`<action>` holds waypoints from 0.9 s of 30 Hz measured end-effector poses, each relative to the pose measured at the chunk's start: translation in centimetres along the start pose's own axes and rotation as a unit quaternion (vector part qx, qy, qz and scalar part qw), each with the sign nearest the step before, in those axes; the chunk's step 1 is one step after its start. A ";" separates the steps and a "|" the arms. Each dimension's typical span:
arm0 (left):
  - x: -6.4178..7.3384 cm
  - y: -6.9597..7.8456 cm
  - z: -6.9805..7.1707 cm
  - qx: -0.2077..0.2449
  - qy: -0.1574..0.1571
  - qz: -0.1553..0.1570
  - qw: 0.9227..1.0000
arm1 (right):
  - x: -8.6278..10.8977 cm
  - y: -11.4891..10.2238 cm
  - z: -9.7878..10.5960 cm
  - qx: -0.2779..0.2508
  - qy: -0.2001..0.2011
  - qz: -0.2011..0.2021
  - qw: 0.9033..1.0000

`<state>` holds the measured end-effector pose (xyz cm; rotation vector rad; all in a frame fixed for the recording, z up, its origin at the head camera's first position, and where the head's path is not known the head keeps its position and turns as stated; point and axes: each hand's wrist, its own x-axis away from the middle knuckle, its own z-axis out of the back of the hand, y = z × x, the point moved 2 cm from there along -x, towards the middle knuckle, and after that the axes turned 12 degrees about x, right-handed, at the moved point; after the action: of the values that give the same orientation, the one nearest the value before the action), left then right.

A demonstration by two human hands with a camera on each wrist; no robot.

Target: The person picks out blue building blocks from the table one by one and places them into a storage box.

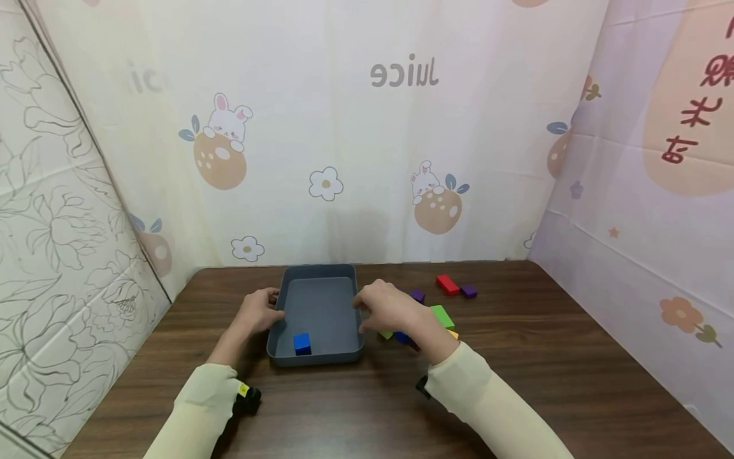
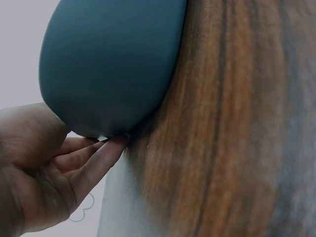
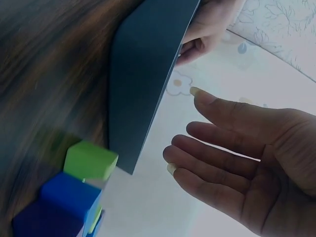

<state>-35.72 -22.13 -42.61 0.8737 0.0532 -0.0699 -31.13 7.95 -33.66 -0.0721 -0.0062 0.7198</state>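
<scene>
A shallow dark grey tray [image 1: 315,360] lies on the wooden table, with a blue block [image 1: 301,343] near its front left corner. My left hand [image 1: 258,310] grips the tray's left side, its thumb at the rim; in the left wrist view the fingertips [image 2: 116,145] rest against the outer wall. My right hand [image 1: 392,309] hovers by the tray's right rim, holding nothing. Its fingers [image 3: 212,153] are loosely bent and apart from the tray in the right wrist view. Just beyond that hand, partly hidden by it, sit several blocks, among them a green block [image 1: 442,317].
Farther back on the right are a red block [image 1: 447,285] and a purple block [image 1: 469,291]. In the right wrist view, a green block [image 3: 89,160] stands close to the tray's wall, beside a blue block [image 3: 71,195]. A printed curtain [image 1: 367,242] hangs behind the table [image 1: 516,376].
</scene>
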 end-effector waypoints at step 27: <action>0.3 0.2 -0.1 -0.001 -0.003 0.005 1.000 | 2.4 3.9 -0.7 0.014 -0.010 -0.067 0.998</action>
<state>-35.43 -21.99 -42.55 0.8725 0.0431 -0.0623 -31.85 12.45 -34.70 -0.0375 -0.0206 0.5867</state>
